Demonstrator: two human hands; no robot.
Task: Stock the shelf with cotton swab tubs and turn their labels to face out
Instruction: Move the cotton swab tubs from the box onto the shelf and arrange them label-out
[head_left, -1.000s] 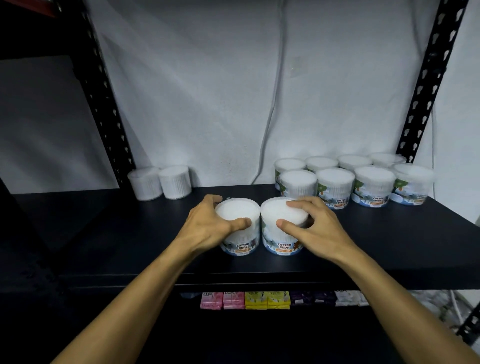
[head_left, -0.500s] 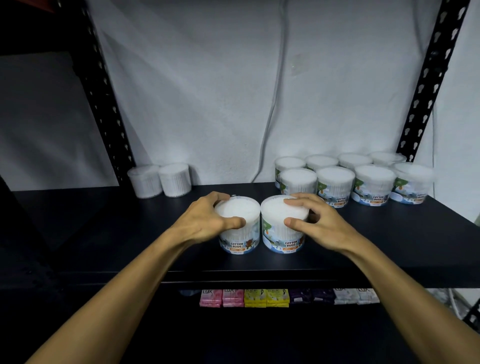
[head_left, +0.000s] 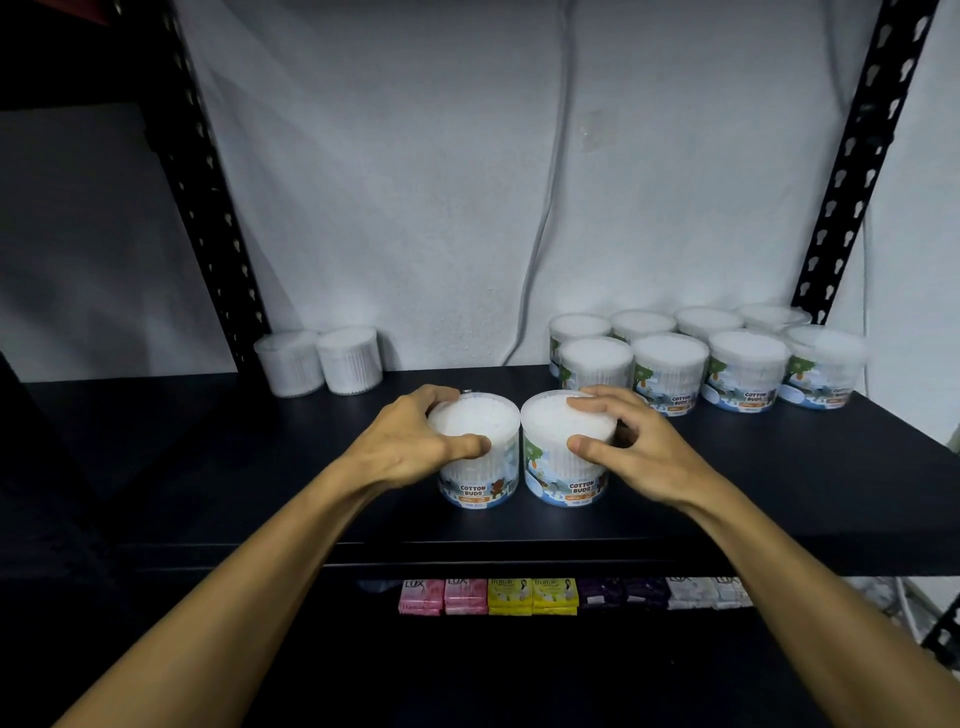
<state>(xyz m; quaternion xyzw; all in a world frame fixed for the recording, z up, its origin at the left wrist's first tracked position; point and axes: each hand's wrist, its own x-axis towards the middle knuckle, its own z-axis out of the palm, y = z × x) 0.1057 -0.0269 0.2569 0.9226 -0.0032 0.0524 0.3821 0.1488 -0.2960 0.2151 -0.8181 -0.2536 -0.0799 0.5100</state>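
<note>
Two clear cotton swab tubs stand side by side near the front of the dark shelf (head_left: 208, 467). My left hand (head_left: 410, 441) grips the left tub (head_left: 480, 478) from its left side, thumb across the front. My right hand (head_left: 628, 447) holds the right tub (head_left: 563, 467) from its right, fingers on the lid. Both "COTTON BUDS" labels face me. A block of several tubs (head_left: 743, 369) with labels facing out stands at the back right. Two tubs (head_left: 319, 361) at the back left show no label.
Black perforated uprights rise at the left (head_left: 202, 208) and right (head_left: 857, 171) against a white wall with a hanging cable (head_left: 545, 218). Below the shelf's front edge, a row of soap packs (head_left: 519, 597) in pink, yellow, purple and white lies on a lower level.
Both hands stay on the two front tubs. The right tub has turned a little, bringing its label more to the front.
</note>
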